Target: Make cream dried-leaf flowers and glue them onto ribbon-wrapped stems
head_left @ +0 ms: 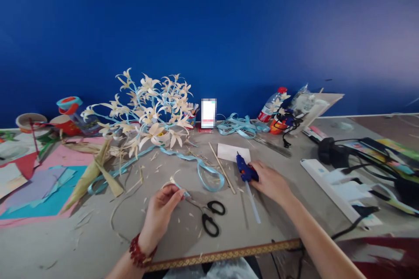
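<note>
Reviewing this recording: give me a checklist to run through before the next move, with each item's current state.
1. Small stem piece gripped by the left hand: ok, pinched at the fingertips.
2. Glue gun held by the right hand: ok.
3. Glue stick in the gun: ok, a length protrudes from the rear.
4. Scissors well clear of the left hand: not ok, the blades point towards it, close by.
5. Nozzle off the white card: cannot tell.
6. Gun heated: cannot tell.
</note>
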### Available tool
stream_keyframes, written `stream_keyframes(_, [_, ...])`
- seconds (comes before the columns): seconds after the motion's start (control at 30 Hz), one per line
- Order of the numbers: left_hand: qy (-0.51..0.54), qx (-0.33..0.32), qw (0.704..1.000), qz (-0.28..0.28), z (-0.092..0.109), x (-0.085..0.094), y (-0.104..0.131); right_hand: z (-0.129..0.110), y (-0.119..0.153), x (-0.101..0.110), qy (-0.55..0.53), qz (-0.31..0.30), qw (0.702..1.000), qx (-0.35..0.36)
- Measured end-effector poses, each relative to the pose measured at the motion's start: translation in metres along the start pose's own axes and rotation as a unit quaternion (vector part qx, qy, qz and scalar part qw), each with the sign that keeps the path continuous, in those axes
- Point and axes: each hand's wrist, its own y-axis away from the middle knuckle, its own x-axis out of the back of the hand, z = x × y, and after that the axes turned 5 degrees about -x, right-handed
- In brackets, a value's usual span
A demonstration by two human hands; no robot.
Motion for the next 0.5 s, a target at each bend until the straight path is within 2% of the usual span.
stream_keyframes(0.1, [0.023, 0.01, 1.0, 0.002, -0.001, 0.0, 0.0, 0.01, -0.007, 0.006, -0.028, 0.006, 0.998, 0.054])
stream_keyframes(0.2, [0.045, 0.028, 0.999, -0.003, 0.003, -0.001, 0.002, -0.007, 0.004, 0.018, -0.04, 0.076, 0.993, 0.085])
stream_keyframes(0.27, [0.065, 0.042, 0.997, -0.008, 0.008, -0.004, 0.005, -0.036, 0.02, 0.024, -0.089, 0.15, 0.978, 0.115])
stream_keyframes(0.3, [0.077, 0.047, 0.996, -0.009, 0.012, -0.006, 0.007, -0.054, 0.029, 0.026, -0.122, 0.197, 0.961, 0.148])
stream_keyframes(0.4, [0.116, 0.06, 0.991, -0.011, 0.021, -0.016, 0.014, -0.109, 0.054, 0.022, -0.198, 0.257, 0.908, 0.265])
stream_keyframes(0.5, [0.152, 0.068, 0.986, -0.016, 0.026, -0.027, 0.025, -0.149, 0.065, 0.014, -0.253, 0.301, 0.872, 0.291])
